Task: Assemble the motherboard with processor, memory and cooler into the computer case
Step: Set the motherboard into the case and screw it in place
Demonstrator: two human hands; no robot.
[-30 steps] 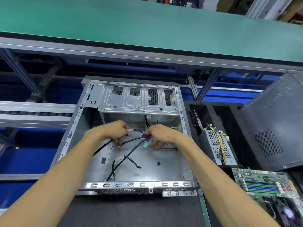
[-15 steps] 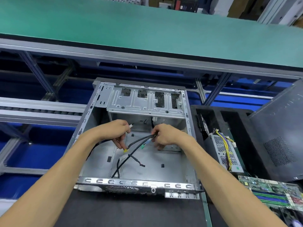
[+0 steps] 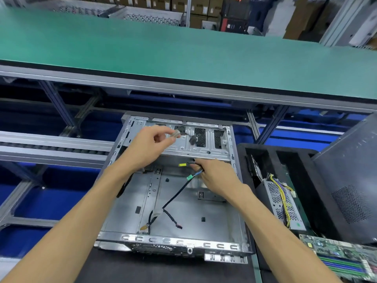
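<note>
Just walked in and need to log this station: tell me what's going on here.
A person is sorting loose cables inside an open computer case lying on its side. The left hand pinches a small pale connector raised over the drive cage. The right hand grips a black cable bundle with yellow and green plugs. The motherboard is not yet in: it lies outside the case, at lower right.

Case (image 3: 130,211), bare silver steel, lies open in front of me on its side, drive cage at far end, black cables (image 3: 175,198) loose across its floor. Board (image 3: 338,260), green w/ memory slots, sits flat off to my right, outside case, partly cut off.
</note>
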